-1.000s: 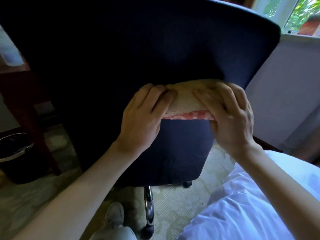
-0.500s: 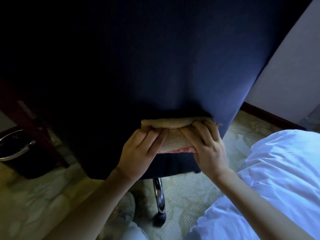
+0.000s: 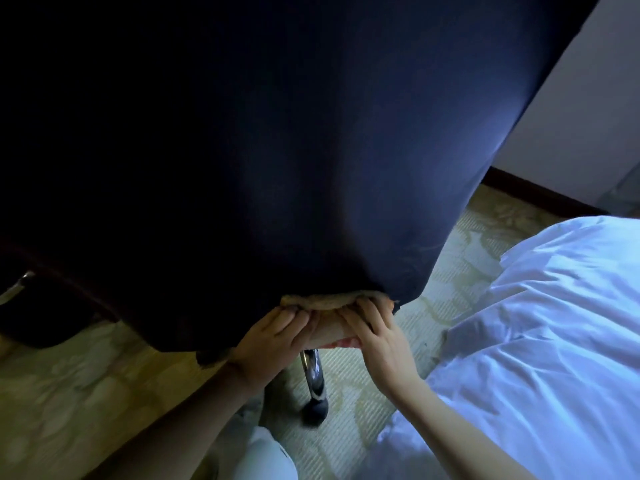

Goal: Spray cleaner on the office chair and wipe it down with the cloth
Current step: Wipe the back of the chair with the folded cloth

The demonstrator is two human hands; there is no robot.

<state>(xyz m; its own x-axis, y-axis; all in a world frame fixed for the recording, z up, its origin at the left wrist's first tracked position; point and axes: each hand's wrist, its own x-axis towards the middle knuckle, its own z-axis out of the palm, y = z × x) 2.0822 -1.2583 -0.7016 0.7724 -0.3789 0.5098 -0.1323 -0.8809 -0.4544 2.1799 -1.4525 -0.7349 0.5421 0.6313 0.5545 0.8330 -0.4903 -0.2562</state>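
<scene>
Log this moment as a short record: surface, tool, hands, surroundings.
surface: dark blue chair back, at its lower edge
tool: folded tan cloth, pressed against that edge
hands: left hand and right hand both hold the cloth, fingers curled over it
below: chrome chair leg with black caster, on patterned carpet
right side: white bedding

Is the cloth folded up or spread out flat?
Folded up. The cloth is a thick, layered pad, held by the left hand and right hand at the chair back's bottom edge.
</scene>
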